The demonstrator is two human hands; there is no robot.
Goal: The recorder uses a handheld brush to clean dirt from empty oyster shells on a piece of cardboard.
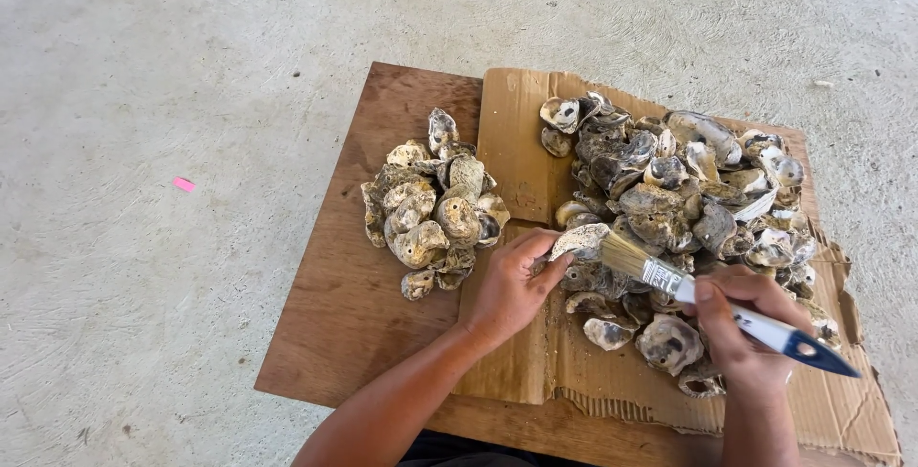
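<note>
The left hand [512, 285] pinches a single oyster shell [579, 239] between thumb and curled fingers, holding it just above the torn cardboard sheet [521, 156], at the near edge of the large shell pile [684, 195]. The shell's long axis runs roughly left to right, tilted slightly up toward the right, with its pale broad face turned toward the brush. The right hand [741, 328] is closed in a fist-like grip around the handle of a paintbrush [712, 303]. The brush's long axis lies diagonally: its blue-tipped white handle end points down and to the right, past the hand, while the metal ferrule and tan bristles point up and to the left, the bristle tips touching the held shell's right edge. To the left, well apart from the big pile, a smaller heap of oyster shells [430, 209] rests on the brown wooden board [359, 285], beside the cardboard's left edge. Board and cardboard lie on a pale concrete floor [143, 94], where a small pink scrap [184, 184] sits off to the left.
</note>
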